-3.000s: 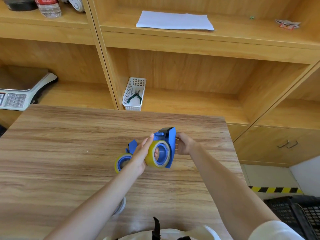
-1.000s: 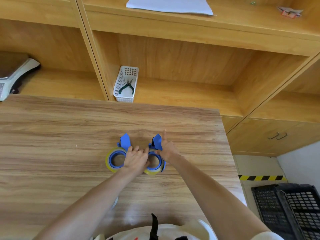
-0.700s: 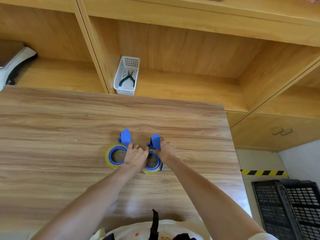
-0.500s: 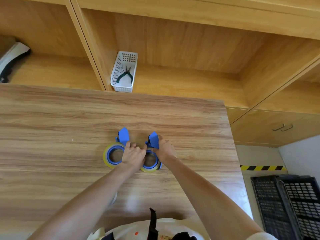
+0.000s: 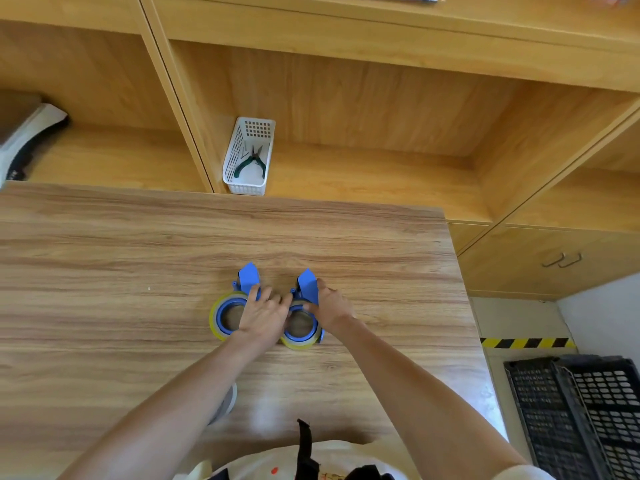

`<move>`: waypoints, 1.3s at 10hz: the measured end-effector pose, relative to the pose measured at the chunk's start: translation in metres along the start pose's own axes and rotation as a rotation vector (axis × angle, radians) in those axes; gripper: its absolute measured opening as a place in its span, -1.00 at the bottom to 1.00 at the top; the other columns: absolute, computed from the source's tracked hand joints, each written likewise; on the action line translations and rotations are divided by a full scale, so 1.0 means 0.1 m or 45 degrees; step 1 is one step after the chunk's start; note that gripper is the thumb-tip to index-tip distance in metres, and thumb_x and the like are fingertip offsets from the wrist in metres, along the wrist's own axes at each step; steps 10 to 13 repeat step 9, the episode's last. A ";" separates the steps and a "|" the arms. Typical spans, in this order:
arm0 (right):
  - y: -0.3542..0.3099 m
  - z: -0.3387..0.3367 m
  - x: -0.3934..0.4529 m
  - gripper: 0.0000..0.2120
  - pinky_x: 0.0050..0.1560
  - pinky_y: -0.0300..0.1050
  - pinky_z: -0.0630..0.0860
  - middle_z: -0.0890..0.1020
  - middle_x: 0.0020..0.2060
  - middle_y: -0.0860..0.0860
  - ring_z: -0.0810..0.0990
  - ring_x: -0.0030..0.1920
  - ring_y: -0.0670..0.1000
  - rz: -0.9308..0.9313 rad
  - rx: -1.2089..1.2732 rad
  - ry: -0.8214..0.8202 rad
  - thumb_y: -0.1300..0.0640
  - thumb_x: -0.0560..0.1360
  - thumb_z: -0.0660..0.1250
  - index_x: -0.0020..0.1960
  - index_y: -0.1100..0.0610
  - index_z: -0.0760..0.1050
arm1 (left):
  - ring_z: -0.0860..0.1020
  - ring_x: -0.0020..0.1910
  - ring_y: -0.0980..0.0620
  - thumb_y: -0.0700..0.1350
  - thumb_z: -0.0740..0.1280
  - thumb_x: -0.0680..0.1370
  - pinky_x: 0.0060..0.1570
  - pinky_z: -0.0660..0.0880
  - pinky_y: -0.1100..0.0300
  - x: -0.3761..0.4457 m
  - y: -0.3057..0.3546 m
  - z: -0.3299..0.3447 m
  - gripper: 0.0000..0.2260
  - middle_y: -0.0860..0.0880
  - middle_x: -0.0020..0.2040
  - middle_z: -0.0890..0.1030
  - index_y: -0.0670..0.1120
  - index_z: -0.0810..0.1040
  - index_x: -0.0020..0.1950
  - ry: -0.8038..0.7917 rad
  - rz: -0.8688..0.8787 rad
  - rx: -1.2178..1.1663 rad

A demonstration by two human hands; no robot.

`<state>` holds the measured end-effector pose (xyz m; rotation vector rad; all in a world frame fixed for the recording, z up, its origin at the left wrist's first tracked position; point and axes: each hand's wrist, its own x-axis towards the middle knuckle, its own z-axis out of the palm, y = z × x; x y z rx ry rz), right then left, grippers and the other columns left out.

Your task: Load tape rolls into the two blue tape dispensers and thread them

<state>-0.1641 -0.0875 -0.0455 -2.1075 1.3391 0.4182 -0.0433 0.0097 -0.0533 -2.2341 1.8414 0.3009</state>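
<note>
2 blue tape dispensers flat on the bench (image 5: 104, 271), side by side near mid-bench, each loaded with a yellowish tape roll. Left dispenser (image 5: 231, 306): long axis running away from the person, blue blade end pointing toward the shelves, roll (image 5: 215, 318) at the near end. Right dispenser (image 5: 304, 308): same heading, roll (image 5: 298, 344) nearest the person. Left hand (image 5: 265, 315) draped palm-down between the 2, fingers (image 5: 255, 293) loosely bent, tips touching the left dispenser's neck. Right hand (image 5: 330, 306) on the right dispenser's outer side, fingers curled against the blue flap; firm grip or light touch, cannot tell. Beyond, white basket (image 5: 239, 150) holding pliers (image 5: 252, 161) on the shelf.
</note>
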 end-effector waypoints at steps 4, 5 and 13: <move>0.06 -0.18 -0.20 -0.52 0.22 0.02 0.47 0.49 0.32 0.12 0.48 0.29 0.16 -0.052 0.051 -0.024 0.00 0.60 0.25 0.46 0.12 0.27 | 0.27 0.46 -0.12 -0.03 0.11 0.67 0.50 0.07 -0.10 -0.28 -0.07 -0.13 -0.62 -0.02 0.37 0.48 -0.05 0.29 0.48 0.135 -0.024 -0.139; 0.03 -0.28 -0.27 -0.57 0.23 0.02 0.44 0.47 0.34 0.09 0.45 0.32 0.14 -0.060 0.033 0.028 0.03 0.62 0.21 0.45 0.09 0.27 | 0.26 0.46 -0.12 -0.04 0.09 0.67 0.50 0.06 -0.09 -0.30 -0.07 -0.26 -0.64 -0.02 0.38 0.47 -0.04 0.30 0.48 0.184 -0.028 -0.104; -0.31 -1.00 -0.53 -0.78 -0.13 -0.06 0.37 0.63 0.06 0.10 0.61 0.07 0.18 -0.204 -0.133 0.473 0.10 0.59 0.10 0.11 0.06 0.50 | 0.64 -0.17 0.10 0.00 0.42 0.40 -0.23 0.56 0.17 -0.16 -0.24 -0.98 -0.97 0.21 -0.27 0.66 0.12 0.63 -0.18 0.799 0.137 -0.179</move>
